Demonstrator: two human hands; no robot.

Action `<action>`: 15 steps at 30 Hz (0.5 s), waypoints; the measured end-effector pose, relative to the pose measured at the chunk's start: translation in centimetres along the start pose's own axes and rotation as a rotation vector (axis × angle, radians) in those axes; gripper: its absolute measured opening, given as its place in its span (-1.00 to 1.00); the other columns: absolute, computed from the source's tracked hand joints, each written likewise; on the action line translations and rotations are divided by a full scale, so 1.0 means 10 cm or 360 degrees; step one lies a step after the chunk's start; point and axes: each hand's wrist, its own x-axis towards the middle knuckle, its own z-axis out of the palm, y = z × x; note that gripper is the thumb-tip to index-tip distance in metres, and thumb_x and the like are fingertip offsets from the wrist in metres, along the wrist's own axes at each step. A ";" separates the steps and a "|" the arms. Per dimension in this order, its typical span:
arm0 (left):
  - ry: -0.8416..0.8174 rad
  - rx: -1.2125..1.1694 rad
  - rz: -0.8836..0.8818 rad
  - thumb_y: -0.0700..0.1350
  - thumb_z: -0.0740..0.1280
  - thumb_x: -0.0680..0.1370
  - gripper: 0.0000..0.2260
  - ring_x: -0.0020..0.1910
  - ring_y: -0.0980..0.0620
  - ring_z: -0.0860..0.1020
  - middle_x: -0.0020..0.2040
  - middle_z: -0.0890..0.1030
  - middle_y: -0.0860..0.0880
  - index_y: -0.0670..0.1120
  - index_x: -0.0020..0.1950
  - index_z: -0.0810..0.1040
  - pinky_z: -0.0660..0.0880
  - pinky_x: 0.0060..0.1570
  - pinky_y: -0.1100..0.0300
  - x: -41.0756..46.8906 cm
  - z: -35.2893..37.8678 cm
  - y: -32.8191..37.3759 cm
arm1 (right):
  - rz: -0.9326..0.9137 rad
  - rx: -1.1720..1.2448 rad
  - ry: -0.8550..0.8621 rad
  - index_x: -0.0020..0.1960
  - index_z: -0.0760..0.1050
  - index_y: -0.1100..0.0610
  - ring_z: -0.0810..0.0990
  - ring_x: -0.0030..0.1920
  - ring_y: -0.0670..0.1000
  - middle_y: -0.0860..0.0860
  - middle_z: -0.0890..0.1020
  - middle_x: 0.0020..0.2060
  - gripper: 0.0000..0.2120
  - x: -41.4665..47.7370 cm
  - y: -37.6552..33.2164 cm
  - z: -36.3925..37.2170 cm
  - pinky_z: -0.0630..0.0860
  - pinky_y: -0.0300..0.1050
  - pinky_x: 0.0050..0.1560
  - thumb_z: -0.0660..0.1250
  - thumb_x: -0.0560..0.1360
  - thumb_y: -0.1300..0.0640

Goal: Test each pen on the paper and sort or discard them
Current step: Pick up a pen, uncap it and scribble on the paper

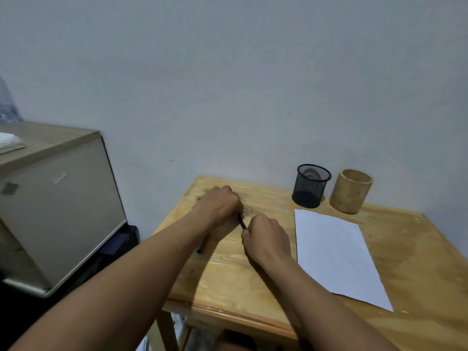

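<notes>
Pens lie bunched under my left hand (219, 205) at the table's (228, 279) ten o'clock corner, fingers curled down over them, one dark pen (202, 245) poking out beneath my wrist. My right hand (266, 236) is closed, fingertips pinching the end of a black pen (241, 221) that runs up to my left hand. Paper (334, 252) lies flat at three o'clock, with a mesh cup (311, 186) and wooden cup (350, 191) at one o'clock.
</notes>
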 end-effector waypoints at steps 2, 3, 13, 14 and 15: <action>0.0056 -0.0074 -0.0016 -0.10 0.36 0.55 -0.79 0.19 -0.07 0.49 0.18 0.66 0.03 0.07 0.15 0.67 0.41 0.01 0.09 -0.02 0.01 -0.06 | 0.0016 0.0031 0.0034 -0.05 0.61 0.08 0.62 -0.21 0.05 0.02 0.66 -0.17 -0.85 0.00 0.04 -0.06 0.66 0.04 -0.13 0.34 0.57 0.02; 0.0086 -0.0123 -0.0029 -0.11 0.37 0.55 -0.81 0.16 -0.07 0.51 0.14 0.67 0.02 0.06 0.14 0.67 0.46 0.02 0.06 -0.03 0.00 -0.08 | 0.0025 0.0050 0.0056 -0.04 0.62 0.08 0.62 -0.20 0.05 0.02 0.67 -0.16 -0.84 0.00 0.07 -0.10 0.66 0.05 -0.13 0.33 0.57 0.01; 0.0421 -0.1023 -0.0125 -0.13 0.41 0.55 -0.98 -0.06 0.04 0.61 -0.09 0.67 0.05 -0.02 -0.04 0.61 0.54 -0.02 0.10 -0.21 -0.45 0.08 | 0.0228 0.1440 -0.0099 -0.11 0.71 0.13 0.55 -0.34 -0.07 -0.01 0.67 -0.30 -0.85 -0.12 0.30 -1.20 0.47 -0.18 -0.33 0.52 0.46 0.04; 0.0467 -0.1094 -0.0122 -0.14 0.42 0.55 -0.98 -0.08 0.07 0.61 -0.11 0.67 0.07 -0.02 -0.04 0.61 0.52 -0.05 0.14 -0.22 -0.49 0.14 | 0.0281 0.1665 -0.0120 -0.10 0.69 0.13 0.54 -0.34 -0.08 -0.03 0.65 -0.30 -0.85 -0.14 0.33 -1.28 0.46 -0.20 -0.32 0.52 0.46 0.04; 0.0520 -0.1152 -0.0114 -0.14 0.42 0.55 -0.98 -0.11 0.11 0.61 -0.13 0.67 0.08 -0.03 -0.04 0.62 0.50 -0.09 0.20 -0.23 -0.54 0.22 | 0.0313 0.1882 -0.0130 -0.11 0.67 0.10 0.53 -0.35 -0.10 -0.05 0.62 -0.32 -0.88 -0.15 0.36 -1.33 0.46 -0.19 -0.30 0.52 0.46 0.05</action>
